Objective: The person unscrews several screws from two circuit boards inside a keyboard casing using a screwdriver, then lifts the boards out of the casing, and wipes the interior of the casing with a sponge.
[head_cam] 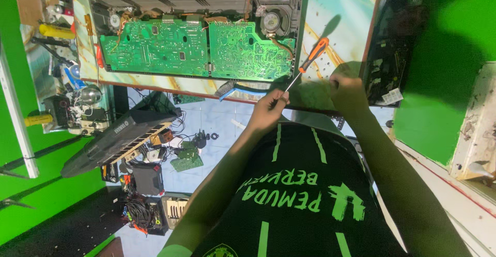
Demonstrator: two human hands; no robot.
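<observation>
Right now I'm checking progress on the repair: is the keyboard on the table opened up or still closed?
Opened up: the keyboard lies with its cover off, green circuit boards and a round speaker exposed.

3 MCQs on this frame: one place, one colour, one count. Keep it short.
1. Where is the screwdriver?
A. on the floor
B. in the left hand
C. in the opened case

2. Its handle colour?
A. orange and black
B. blue
C. white

3. Green boards in the opened case?
A. one
B. two
C. four

Answers:
1 B, left hand pinches the shaft tip.
2 A, orange grip with black end.
3 B, two lie side by side.

The right hand rests at the table edge.
</observation>
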